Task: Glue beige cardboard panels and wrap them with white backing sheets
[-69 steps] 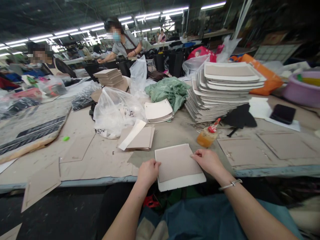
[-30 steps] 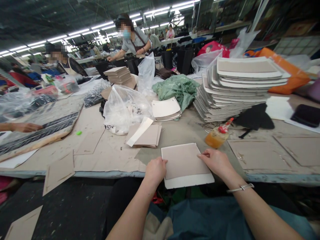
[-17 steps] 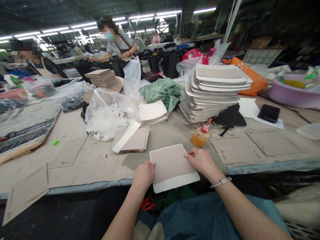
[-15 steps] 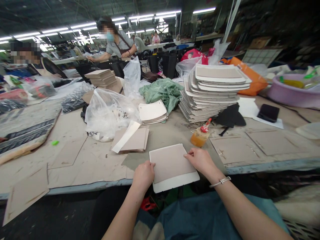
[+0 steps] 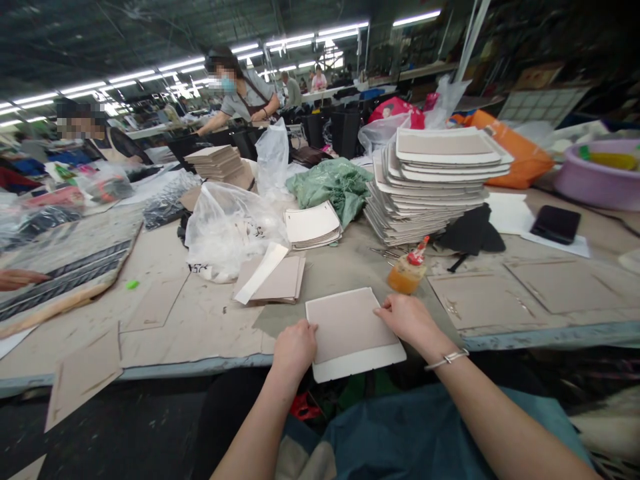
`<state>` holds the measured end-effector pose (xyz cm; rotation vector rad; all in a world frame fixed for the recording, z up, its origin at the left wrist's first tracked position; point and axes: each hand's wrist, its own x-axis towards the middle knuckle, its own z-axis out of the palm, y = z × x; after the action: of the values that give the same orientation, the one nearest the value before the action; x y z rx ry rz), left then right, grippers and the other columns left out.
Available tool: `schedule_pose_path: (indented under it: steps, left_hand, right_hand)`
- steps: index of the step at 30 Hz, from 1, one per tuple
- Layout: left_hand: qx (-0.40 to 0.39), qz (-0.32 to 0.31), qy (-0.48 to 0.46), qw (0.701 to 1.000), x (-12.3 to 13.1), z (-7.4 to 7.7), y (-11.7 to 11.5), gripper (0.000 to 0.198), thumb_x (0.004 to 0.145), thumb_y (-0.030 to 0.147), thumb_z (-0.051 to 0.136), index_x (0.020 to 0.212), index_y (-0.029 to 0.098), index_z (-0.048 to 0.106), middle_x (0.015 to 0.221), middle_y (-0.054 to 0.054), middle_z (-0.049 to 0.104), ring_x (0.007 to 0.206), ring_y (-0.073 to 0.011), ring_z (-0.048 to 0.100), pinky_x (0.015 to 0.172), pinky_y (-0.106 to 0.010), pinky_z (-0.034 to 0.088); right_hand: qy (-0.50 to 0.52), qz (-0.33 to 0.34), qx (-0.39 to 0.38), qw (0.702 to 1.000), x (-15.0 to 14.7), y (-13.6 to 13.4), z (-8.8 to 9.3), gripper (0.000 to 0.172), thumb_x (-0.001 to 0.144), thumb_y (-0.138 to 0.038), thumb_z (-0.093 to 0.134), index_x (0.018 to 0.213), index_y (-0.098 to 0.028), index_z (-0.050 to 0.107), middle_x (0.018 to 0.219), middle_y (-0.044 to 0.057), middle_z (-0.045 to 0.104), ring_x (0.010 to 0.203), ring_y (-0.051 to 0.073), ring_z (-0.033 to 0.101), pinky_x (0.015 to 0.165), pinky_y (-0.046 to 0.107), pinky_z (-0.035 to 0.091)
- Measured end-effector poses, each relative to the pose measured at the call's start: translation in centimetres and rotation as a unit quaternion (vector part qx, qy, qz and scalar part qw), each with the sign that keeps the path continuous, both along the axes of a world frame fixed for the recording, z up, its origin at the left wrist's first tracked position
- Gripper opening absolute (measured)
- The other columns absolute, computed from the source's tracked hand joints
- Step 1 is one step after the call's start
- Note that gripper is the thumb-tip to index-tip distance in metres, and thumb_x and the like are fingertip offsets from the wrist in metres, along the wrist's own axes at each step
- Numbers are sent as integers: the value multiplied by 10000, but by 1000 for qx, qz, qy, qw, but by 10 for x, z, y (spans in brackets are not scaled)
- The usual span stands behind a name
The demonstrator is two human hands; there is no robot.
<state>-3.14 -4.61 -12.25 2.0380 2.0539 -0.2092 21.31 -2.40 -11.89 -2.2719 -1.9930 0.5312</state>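
Observation:
A beige panel with a white border [image 5: 350,327] lies at the table's front edge, its near side sticking out past the edge. My left hand [image 5: 296,347] pinches its left side, thumb on top. On the right side, my right hand [image 5: 406,319] grips the panel near the upper corner, fingers closed. Just beyond my right hand stands a glue bottle with a red and white nozzle [image 5: 407,270]. Left of the panel is a small pile of beige pieces [image 5: 287,280] with a white strip [image 5: 263,273] across it.
A tall stack of panels [image 5: 425,193] stands behind the bottle. Farther left are a short stack of white pieces [image 5: 314,225], a green bag [image 5: 330,187] and a clear plastic bag [image 5: 225,230]. A phone [image 5: 556,224] lies right. Co-workers are beyond the table.
The view has turned slightly left, so the scene sits farther right. Both hands keep their hold on the panel. At the far left a co-worker's hand reaches farther into view over the striped material.

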Motion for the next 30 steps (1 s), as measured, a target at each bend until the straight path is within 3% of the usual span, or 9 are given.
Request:
schedule_pose_path:
  steps: [8, 16, 23, 25, 27, 30]
  left_hand:
    - [-2, -1, -5, 1000, 1, 3, 0, 329, 932, 340, 334, 888, 143, 594, 856, -115, 684, 833, -239, 653, 709, -315, 460]
    - [-24, 6, 18, 1000, 7, 16, -2, 367, 930, 379, 329, 955, 155, 618, 940, -135, 676, 886, -233, 641, 801, -344, 454]
    - [40, -7, 35, 999, -2, 20, 2, 396, 895, 471, 367, 931, 156, 604, 871, -123, 662, 841, -273, 633, 728, -372, 480]
    - [86, -39, 14, 995, 3, 15, -2, 301, 905, 365, 380, 993, 157, 579, 972, -118, 644, 907, -251, 616, 788, -364, 475]
    - [131, -112, -24, 985, 17, 7, -9, 298, 900, 245, 369, 1130, 150, 532, 1181, -125, 575, 1092, -234, 541, 932, -354, 421]
    - [144, -223, -80, 961, 50, -7, -19, 452, 907, 271, 352, 1332, 120, 377, 1444, -129, 330, 1341, -243, 275, 1089, -373, 270]
  right_hand:
    - [0, 0, 3, 1000, -4, -1, 2, 244, 811, -385, 552, 794, -177, 679, 820, 98, 680, 824, 232, 628, 643, 279, 403]
    - [-10, 13, 7, 1000, -2, -2, 3, 256, 813, -412, 533, 805, -199, 675, 807, 88, 676, 797, 237, 621, 632, 294, 395]
    - [-31, 28, 22, 999, -4, -6, 10, 263, 822, -419, 544, 745, -187, 642, 792, 78, 672, 801, 222, 623, 605, 270, 375]
    - [-37, 34, 28, 998, -4, -6, 10, 285, 827, -434, 537, 715, -189, 627, 772, 73, 667, 790, 222, 624, 587, 269, 364]
    - [-38, 35, 32, 998, -3, -6, 10, 291, 825, -446, 538, 703, -194, 614, 759, 66, 663, 779, 222, 625, 574, 271, 354]
    - [-34, 32, 29, 998, -1, -4, 6, 284, 817, -450, 550, 700, -196, 602, 756, 63, 661, 774, 218, 624, 575, 273, 349]
